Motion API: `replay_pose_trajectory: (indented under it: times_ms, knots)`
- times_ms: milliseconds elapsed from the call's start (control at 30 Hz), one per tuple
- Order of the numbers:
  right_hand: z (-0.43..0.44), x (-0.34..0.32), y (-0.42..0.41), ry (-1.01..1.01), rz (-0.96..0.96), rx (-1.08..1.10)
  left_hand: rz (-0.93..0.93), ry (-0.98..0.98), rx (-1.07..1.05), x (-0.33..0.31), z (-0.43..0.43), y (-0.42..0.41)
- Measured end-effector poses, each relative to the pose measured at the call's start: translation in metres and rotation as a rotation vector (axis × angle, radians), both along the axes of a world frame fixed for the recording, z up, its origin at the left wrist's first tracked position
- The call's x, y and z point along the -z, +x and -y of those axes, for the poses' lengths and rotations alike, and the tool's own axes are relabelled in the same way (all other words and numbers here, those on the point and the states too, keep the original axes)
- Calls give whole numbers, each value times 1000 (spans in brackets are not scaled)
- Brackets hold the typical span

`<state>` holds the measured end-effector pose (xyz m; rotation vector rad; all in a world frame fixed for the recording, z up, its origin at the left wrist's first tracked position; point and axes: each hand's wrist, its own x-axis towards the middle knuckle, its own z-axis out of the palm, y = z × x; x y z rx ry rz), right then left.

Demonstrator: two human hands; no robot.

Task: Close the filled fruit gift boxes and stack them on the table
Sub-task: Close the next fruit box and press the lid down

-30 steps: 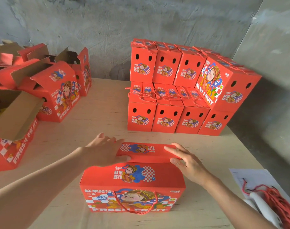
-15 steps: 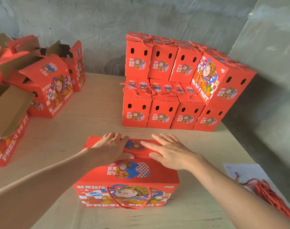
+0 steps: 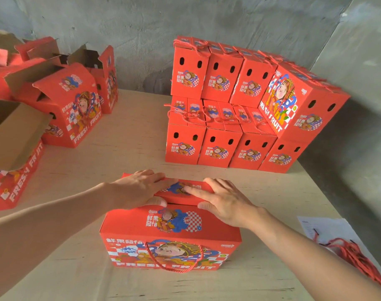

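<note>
The table (image 3: 137, 131) carried a two-tier stack of closed boxes (image 3: 226, 109) at the back right and open boxes (image 3: 70, 109) with raised flaps at the left. The gift box (image 3: 170, 233) being closed stood at the near middle of the table, well apart from the stack, its long printed side toward the camera. Both grips lay on its raised top ridge (image 3: 181, 192). The left grip (image 3: 135, 190) was palm down, fingers nearly straight along the ridge, thumb against its near face. The right grip (image 3: 224, 203) lay flat likewise, pressing and clamped on nothing. I judged the box to be corrugated card, stiff at folds and corners but softer on the broad panels, and probably heavy if full of fruit, so squeezing the sides could dent it. The printed skin looked smooth, perhaps slippery. For the lift, palms low on the two short ends or under the base seemed safest. The red rope handle (image 3: 174, 263) hanging down the front might serve, though the box could swing
</note>
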<state>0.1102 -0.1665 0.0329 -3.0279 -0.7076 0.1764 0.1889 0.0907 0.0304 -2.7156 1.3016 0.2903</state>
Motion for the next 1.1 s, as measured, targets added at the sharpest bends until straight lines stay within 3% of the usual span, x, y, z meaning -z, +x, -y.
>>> replay_pose_trajectory:
  times_ms: [233,533,667,800,933,1100]
  knots:
    - [5,8,-5,51,-34,-8,-40,-114,-22,6,-19,-8]
    - [5,2,4,19,-180,-6,-59,-14,-117,-1,-12,-15]
    - [2,3,7,95,-28,-35,100,-145,-127,9,9,-59]
    - [-1,15,6,116,-25,21,47,-270,-216,18,18,-86]
    - [-2,12,6,229,79,90,166,-337,-88,9,11,-71]
    - [-26,14,6,252,176,370,227,-375,56,5,0,-8]
